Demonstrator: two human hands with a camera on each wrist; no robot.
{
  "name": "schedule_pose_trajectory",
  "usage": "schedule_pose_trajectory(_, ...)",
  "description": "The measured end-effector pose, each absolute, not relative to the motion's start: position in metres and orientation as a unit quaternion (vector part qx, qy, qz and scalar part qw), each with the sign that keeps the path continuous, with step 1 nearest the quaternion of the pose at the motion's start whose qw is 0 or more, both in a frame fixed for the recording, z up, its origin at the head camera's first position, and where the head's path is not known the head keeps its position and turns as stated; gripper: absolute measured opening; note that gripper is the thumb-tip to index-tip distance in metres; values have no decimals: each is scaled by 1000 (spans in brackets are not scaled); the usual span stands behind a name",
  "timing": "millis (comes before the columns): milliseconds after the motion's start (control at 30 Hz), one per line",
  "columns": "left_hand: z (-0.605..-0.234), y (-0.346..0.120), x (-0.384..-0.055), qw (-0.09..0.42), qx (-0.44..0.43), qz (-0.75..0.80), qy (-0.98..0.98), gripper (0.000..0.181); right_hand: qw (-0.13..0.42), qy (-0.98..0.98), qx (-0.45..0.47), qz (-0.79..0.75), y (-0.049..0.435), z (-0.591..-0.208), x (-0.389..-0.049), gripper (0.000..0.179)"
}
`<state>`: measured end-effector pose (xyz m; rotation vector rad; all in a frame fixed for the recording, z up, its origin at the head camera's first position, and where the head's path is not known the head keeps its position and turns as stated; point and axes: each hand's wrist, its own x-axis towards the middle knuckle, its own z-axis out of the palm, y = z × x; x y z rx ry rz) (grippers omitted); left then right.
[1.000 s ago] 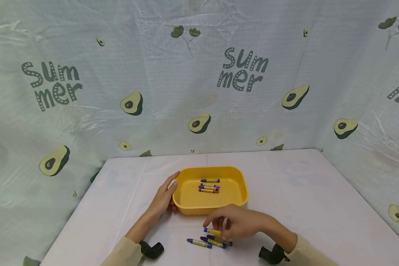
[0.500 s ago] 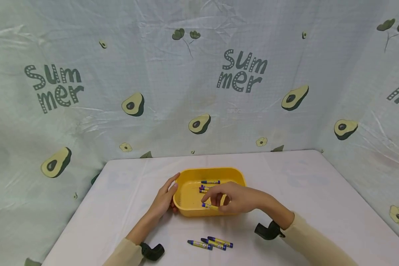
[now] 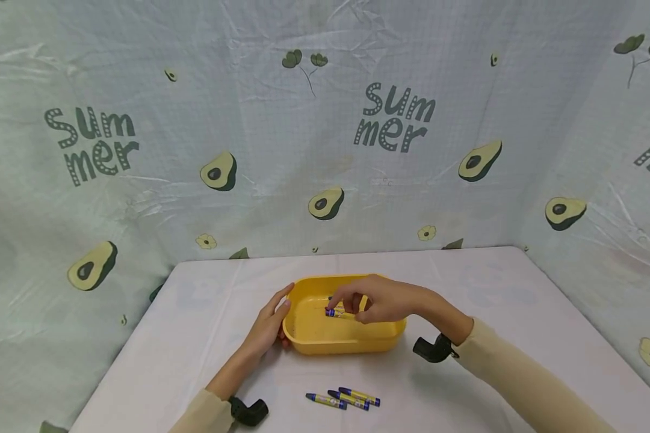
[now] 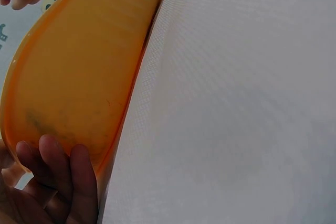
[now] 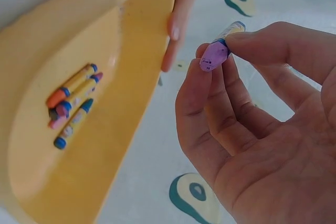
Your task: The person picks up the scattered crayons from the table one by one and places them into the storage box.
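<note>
A yellow tray sits on the table, and my left hand grips its left side, thumb at the rim and fingers against the outer wall. Over the tray, my right hand pinches a crayon with a light purple tip and a yellow wrapper between thumb and fingers. Several crayons lie together on the tray floor below it, among them an orange one and a pink one. In the head view the right hand hides part of them.
Three crayons with dark tips and yellow wrappers lie on the white tablecloth in front of the tray. A pale cloth backdrop printed with avocados stands behind and beside the table.
My right hand has lifted a crayon from the group on the table and carried it forward over the tray. My left hand has stayed at the tray's left side.
</note>
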<state>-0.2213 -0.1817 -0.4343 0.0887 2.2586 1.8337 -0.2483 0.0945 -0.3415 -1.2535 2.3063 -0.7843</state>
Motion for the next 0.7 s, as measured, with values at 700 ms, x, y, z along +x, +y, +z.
schedule_pose_trajectory(700,-462,-184,-232,88,17,623,777,39,203,845,-425,-253,89,-336,-287,43)
